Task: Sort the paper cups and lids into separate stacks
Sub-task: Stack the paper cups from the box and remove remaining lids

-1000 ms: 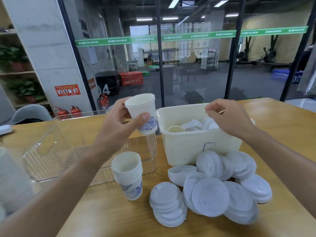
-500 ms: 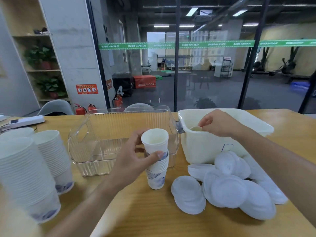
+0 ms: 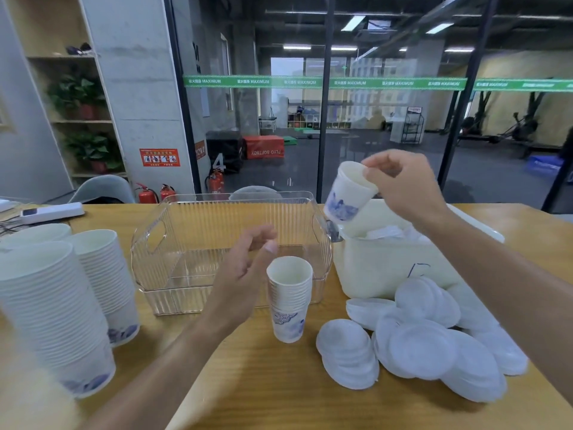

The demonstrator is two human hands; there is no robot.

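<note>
My right hand (image 3: pixel 403 184) pinches the rim of a white paper cup (image 3: pixel 348 197) with a blue print, tilted in the air above the white bin (image 3: pixel 375 268). Lids lie inside that bin. A short stack of nested cups (image 3: pixel 290 297) stands on the table in front of me. My left hand (image 3: pixel 245 274) hovers just left of that stack with relaxed fingers, holding nothing. A heap of white lids (image 3: pixel 424 339) lies in loose overlapping stacks on the table at the right.
Two tall cup stacks (image 3: pixel 62 308) stand at the left. A clear ribbed plastic bin (image 3: pixel 173 237) sits behind the short stack, touching the white bin. A white device (image 3: pixel 51 211) lies at the far left. A glass wall runs behind the wooden table (image 3: pixel 263 383).
My left hand has set its cup on the short stack and let go. My right hand has lifted a cup out of the white bin.
</note>
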